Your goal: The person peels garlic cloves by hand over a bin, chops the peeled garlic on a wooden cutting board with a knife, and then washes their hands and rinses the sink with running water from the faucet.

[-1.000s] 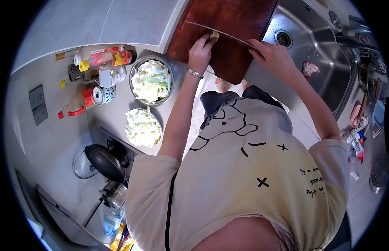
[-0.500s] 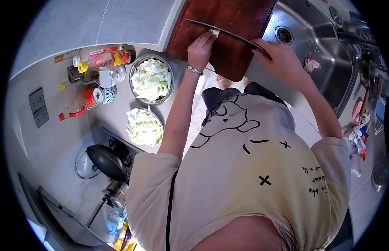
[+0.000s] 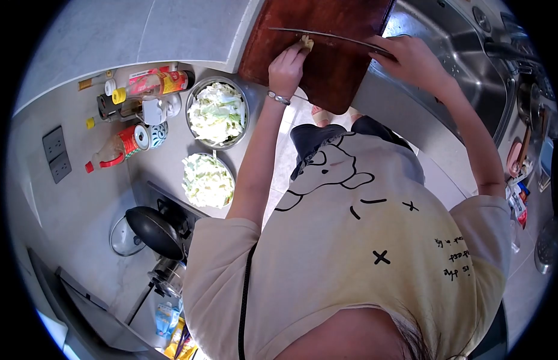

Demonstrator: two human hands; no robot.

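Observation:
My left hand (image 3: 285, 71) pinches a small pale-yellow piece of food (image 3: 307, 42) on the reddish-brown cutting board (image 3: 333, 84). The piece is too small for me to name its kind. My right hand (image 3: 415, 63) is wrapped round the handle of a kitchen knife (image 3: 327, 34). Its long blade reaches leftward across the board, just beyond the pinched piece. Whether the edge touches the piece, I cannot tell.
Left of my arm stand a metal bowl (image 3: 246, 117) and a second bowl of chopped cabbage (image 3: 207, 183); cabbage fills the first too. Bottles (image 3: 153, 86) line the wall. A black wok (image 3: 153, 231) is lower left. The steel sink (image 3: 465, 78) lies to the right.
My right hand and forearm have shifted rightward, and the blade lies flatter across the board. The pinched piece has tilted in my left fingers. My forearm now covers a pinkish scrap in the sink.

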